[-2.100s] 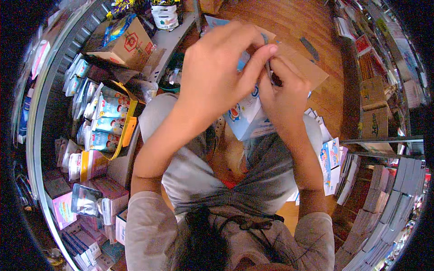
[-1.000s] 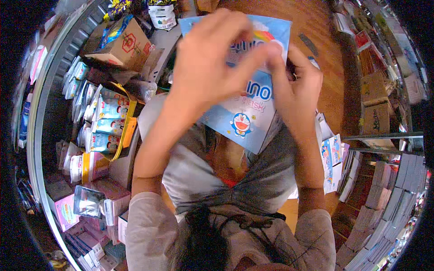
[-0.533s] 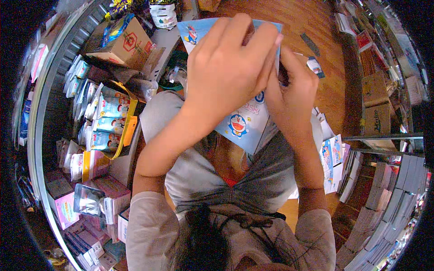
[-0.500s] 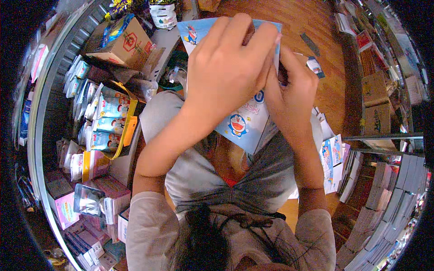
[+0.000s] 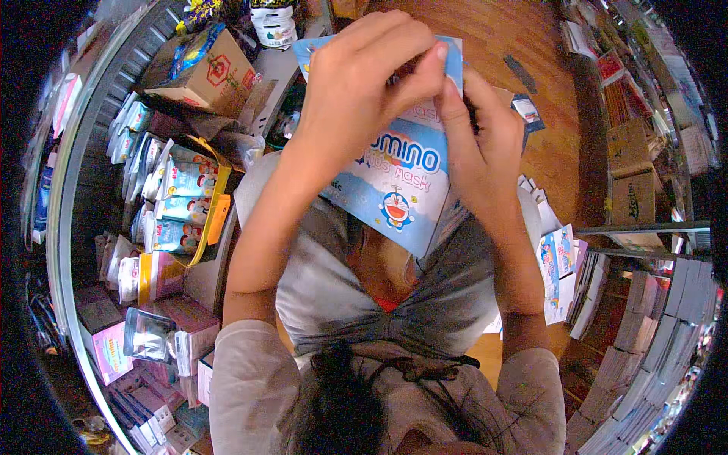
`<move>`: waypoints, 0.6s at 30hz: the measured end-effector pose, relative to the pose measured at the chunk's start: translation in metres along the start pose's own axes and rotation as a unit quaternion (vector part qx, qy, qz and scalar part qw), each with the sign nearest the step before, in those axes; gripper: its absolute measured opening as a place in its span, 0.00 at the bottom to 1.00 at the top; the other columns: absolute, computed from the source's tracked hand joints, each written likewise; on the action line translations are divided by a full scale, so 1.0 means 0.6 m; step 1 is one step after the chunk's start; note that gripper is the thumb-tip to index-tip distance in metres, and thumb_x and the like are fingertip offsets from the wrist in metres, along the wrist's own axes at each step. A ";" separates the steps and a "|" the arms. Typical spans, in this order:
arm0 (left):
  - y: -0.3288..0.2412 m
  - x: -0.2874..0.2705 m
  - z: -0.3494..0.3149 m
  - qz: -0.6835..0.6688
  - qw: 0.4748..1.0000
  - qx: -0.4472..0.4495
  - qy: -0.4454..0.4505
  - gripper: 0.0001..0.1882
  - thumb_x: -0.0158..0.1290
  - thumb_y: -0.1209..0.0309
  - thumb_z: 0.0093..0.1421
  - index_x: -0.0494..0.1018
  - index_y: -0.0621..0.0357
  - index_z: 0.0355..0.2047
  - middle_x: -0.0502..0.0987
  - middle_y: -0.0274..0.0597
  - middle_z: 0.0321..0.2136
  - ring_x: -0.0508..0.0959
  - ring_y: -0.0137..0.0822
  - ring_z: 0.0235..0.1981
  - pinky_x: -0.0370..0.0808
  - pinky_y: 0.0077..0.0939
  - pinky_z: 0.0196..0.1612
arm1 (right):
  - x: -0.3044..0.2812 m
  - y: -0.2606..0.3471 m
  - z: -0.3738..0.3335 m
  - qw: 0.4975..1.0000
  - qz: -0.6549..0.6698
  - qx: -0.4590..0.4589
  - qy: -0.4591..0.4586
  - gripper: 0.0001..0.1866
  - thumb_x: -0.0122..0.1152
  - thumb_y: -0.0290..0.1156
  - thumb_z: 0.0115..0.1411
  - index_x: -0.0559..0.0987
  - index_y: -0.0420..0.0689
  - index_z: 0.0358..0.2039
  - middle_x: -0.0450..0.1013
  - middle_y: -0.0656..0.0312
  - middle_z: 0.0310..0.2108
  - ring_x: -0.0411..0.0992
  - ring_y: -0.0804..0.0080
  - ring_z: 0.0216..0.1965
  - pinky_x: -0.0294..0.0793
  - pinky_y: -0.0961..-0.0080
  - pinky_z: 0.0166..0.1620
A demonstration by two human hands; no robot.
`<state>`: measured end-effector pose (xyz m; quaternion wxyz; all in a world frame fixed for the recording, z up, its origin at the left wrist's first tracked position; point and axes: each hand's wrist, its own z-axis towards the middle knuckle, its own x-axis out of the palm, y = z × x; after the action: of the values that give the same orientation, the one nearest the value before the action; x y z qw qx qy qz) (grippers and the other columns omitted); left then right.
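A light-blue and white mask box (image 5: 413,189) with cartoon figures is held up above my lap, its printed side facing me and tilted. My left hand (image 5: 364,72) reaches across its upper part, with thumb and fingers pinched together near the top right corner. Along the right edge, my right hand (image 5: 485,133) curls its fingers behind the box and sets its thumb beside the left hand's fingertips. Both hands cover much of the box's upper part. What the fingers do behind it is hidden.
On the left shelf stand a yellow box of blue packets (image 5: 182,201), a brown carton (image 5: 212,72) and pink boxes (image 5: 114,349). Similar printed blue cartons (image 5: 557,265) lie right of my legs. Flat stacks (image 5: 644,349) and brown cartons (image 5: 633,197) fill the right shelves.
My left hand has shifted a little up and left, uncovering more of the box's printed front. The right hand has moved slightly left, still at the box's edge.
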<state>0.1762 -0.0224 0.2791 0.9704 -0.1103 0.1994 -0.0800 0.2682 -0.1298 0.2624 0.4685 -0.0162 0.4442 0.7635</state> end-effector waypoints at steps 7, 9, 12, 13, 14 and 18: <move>0.028 -0.026 -0.002 0.049 0.995 -0.086 -0.009 0.09 0.52 0.73 0.54 0.69 0.64 0.20 0.67 0.35 0.14 0.66 0.24 0.17 0.63 0.19 0.21 | -0.005 -0.023 0.004 1.000 0.004 -0.001 0.009 0.15 0.48 0.38 0.59 0.71 0.38 0.25 0.67 0.52 0.16 0.67 0.62 0.18 0.63 0.70 0.22; 0.030 -0.033 -0.005 0.047 0.993 -0.104 -0.015 0.11 0.51 0.72 0.55 0.68 0.63 0.19 0.67 0.35 0.13 0.65 0.23 0.16 0.62 0.19 0.21 | -0.010 -0.020 0.004 0.987 0.125 0.094 0.023 0.16 0.48 0.39 0.60 0.73 0.37 0.25 0.67 0.57 0.16 0.64 0.75 0.18 0.62 0.76 0.23; 0.023 -0.035 -0.005 0.090 0.990 -0.105 -0.025 0.11 0.51 0.71 0.56 0.68 0.64 0.19 0.66 0.35 0.14 0.63 0.23 0.16 0.61 0.20 0.21 | -0.007 -0.022 0.004 0.979 0.181 0.094 0.019 0.16 0.48 0.39 0.60 0.73 0.37 0.27 0.67 0.60 0.17 0.62 0.81 0.20 0.62 0.79 0.24; 0.023 -0.033 -0.005 0.090 0.990 -0.105 -0.025 0.11 0.51 0.71 0.56 0.68 0.64 0.19 0.66 0.35 0.14 0.63 0.23 0.16 0.61 0.20 0.21 | -0.006 -0.022 0.005 0.979 0.180 0.093 0.019 0.16 0.48 0.39 0.60 0.73 0.37 0.27 0.67 0.60 0.17 0.62 0.81 0.20 0.62 0.79 0.24; 0.024 -0.031 -0.004 0.091 0.992 -0.076 -0.046 0.11 0.51 0.71 0.56 0.68 0.64 0.19 0.66 0.35 0.13 0.63 0.23 0.17 0.61 0.20 0.21 | -0.006 -0.022 0.006 0.979 0.180 0.096 0.017 0.16 0.49 0.38 0.60 0.74 0.37 0.28 0.68 0.61 0.18 0.62 0.82 0.21 0.63 0.79 0.24; 0.040 -0.032 -0.010 0.068 0.993 -0.068 -0.065 0.11 0.50 0.71 0.57 0.68 0.63 0.19 0.65 0.32 0.13 0.62 0.21 0.17 0.60 0.18 0.20 | -0.012 -0.029 0.013 0.980 0.171 0.105 -0.006 0.14 0.49 0.37 0.60 0.75 0.37 0.31 0.71 0.65 0.21 0.64 0.84 0.23 0.64 0.82 0.27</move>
<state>0.1590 0.0036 0.2746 0.9747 -0.1669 0.1483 0.0069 0.2879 -0.1267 0.2587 0.3323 0.1142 0.5155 0.7815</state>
